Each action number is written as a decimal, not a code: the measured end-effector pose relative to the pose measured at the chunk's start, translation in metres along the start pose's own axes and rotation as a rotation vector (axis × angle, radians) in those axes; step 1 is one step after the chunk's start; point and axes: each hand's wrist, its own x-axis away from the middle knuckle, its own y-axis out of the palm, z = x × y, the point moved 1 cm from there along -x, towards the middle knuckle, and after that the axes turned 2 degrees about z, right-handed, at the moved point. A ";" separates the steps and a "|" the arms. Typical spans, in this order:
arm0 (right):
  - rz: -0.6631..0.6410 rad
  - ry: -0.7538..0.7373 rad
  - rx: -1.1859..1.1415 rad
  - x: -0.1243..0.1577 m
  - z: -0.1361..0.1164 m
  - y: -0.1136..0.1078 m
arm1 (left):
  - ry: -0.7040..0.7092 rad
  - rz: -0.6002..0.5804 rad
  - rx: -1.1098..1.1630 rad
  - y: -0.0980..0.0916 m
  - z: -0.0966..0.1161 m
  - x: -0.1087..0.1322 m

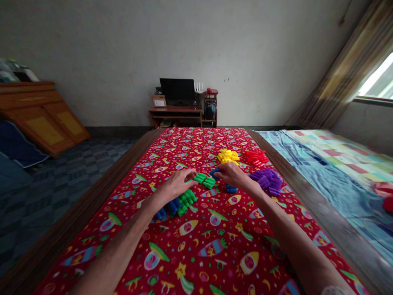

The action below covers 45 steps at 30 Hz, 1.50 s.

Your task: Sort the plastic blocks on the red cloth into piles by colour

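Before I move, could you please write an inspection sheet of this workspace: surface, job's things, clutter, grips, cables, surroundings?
Surface: red patterned cloth on a dark wooden table.
Job's things: green pieces near the middle; green-and-blue group beside the left forearm; yellow pile, red pile and purple pile farther right.
Clutter: assorted items on the wooden cabinet at left.
Grips: left grip at the green pieces, contact unclear; right grip pinching a blue piece.
Cables: thin cord hanging at upper right.
Surroundings: monitor on a desk ahead; curtain beside a window at right.
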 end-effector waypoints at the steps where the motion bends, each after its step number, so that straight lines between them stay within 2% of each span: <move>1: -0.010 0.035 0.067 0.001 0.006 -0.005 | -0.022 -0.003 -0.129 -0.009 -0.010 0.000; 4: -0.074 0.097 0.209 0.003 0.020 -0.010 | -0.112 -0.007 -0.399 -0.033 -0.042 0.003; 7: -0.151 0.140 0.330 0.005 0.023 -0.005 | -0.176 -0.138 -0.466 -0.044 -0.063 0.007; 9: -0.162 0.203 0.408 0.006 0.021 -0.001 | -0.191 -0.209 -0.451 -0.044 -0.068 0.008; 11: -0.156 0.267 0.458 0.006 0.018 -0.001 | -0.209 -0.217 -0.440 -0.042 -0.068 0.008; 14: -0.127 0.294 0.451 0.006 0.013 -0.005 | -0.255 -0.181 -0.423 -0.043 -0.067 0.005; 16: -0.067 0.283 0.410 0.006 0.010 -0.010 | -0.273 -0.111 -0.386 -0.049 -0.066 0.002; 18: 0.015 0.229 0.331 0.006 0.004 -0.013 | -0.278 0.022 -0.318 -0.055 -0.062 -0.001; 21: 0.094 0.042 0.064 0.007 -0.009 -0.009 | -0.214 0.193 -0.087 -0.054 -0.040 -0.004; 22: 0.100 -0.024 -0.056 0.008 -0.015 -0.006 | -0.177 0.202 0.024 -0.049 -0.029 -0.004; 25: 0.088 -0.151 -0.340 0.008 -0.027 0.005 | -0.060 0.108 0.321 -0.024 0.003 -0.002; 28: 0.072 -0.190 -0.336 0.006 -0.027 0.009 | 0.024 0.066 0.391 0.002 0.018 0.001; 32: 0.031 -0.124 -0.175 0.003 -0.008 -0.005 | 0.054 0.054 0.338 0.018 0.016 0.002; 35: -0.072 -0.114 -0.117 0.001 0.001 -0.013 | 0.085 0.033 0.202 0.014 0.017 0.001; 37: -0.117 -0.132 -0.089 0.002 -0.002 -0.012 | 0.090 0.018 0.061 0.006 0.018 0.001; 42: -0.310 -0.286 0.036 0.021 -0.037 0.019 | -0.063 -0.050 -0.256 -0.024 0.003 0.003; 45: -0.258 -0.350 0.208 0.038 -0.058 0.043 | -0.114 -0.156 -0.369 -0.033 -0.009 0.007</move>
